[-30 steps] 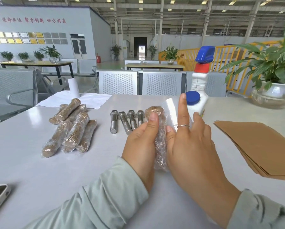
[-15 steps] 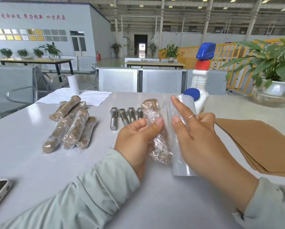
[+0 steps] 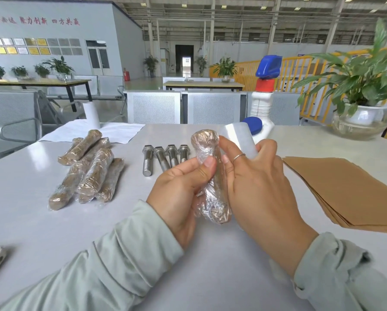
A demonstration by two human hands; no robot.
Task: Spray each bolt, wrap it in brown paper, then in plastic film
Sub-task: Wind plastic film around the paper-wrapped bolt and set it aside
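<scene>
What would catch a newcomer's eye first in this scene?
Front and centre, the left hand and right hand hold a bolt wrapped in paper and plastic film above the table. To the left lies a heap of finished wrapped bolts. Four bare bolts wait behind the hands, and brown paper sheets sit on the right.

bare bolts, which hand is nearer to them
Left. The left hand sits just in front of the bare bolts; the right hand lies beyond the wrapped bolt, farther right.
</scene>
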